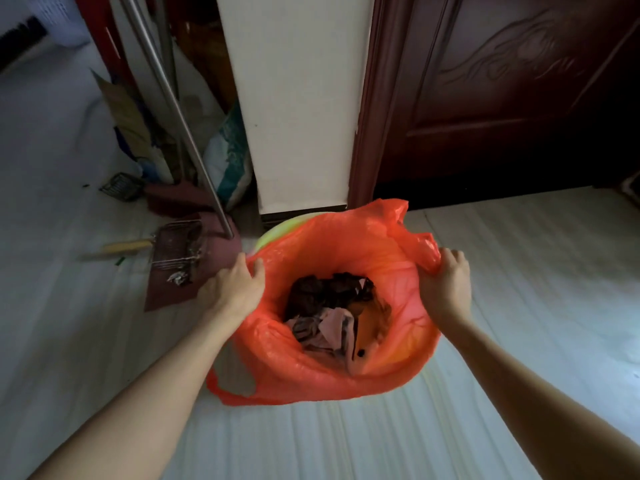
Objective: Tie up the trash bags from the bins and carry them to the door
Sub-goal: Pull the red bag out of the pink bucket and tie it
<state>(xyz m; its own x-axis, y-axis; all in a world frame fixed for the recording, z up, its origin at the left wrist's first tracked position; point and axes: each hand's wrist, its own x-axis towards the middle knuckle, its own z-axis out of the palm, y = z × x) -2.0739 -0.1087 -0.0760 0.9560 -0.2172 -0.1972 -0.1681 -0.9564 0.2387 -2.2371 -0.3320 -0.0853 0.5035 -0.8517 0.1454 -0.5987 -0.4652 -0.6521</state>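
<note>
Gripping: both hands hold the rim of an orange bag that lines a bin; only a pale green sliver of the bin shows, at the bag's 11 o'clock.
Bag: wide open at the middle of the view, on the floor, with dark and pink waste at its bottom; a dark door stands at 1 o'clock.
Risk: thin plastic may tear if the two sides are pulled apart hard; lifted unevenly, the open mouth could tip and spill waste; a loop hanging at 7 o'clock might catch on the bin.
Left hand: at the bag's 9 o'clock, fingers curled over the rim, thumb on the inner side, clasping the plastic.
Right hand: at 3 o'clock, fingers closed tight, bunching a gathered fold of the rim.
Clutter: a metal pole and a wire rack lie at 10 o'clock, apart from the bag.
</note>
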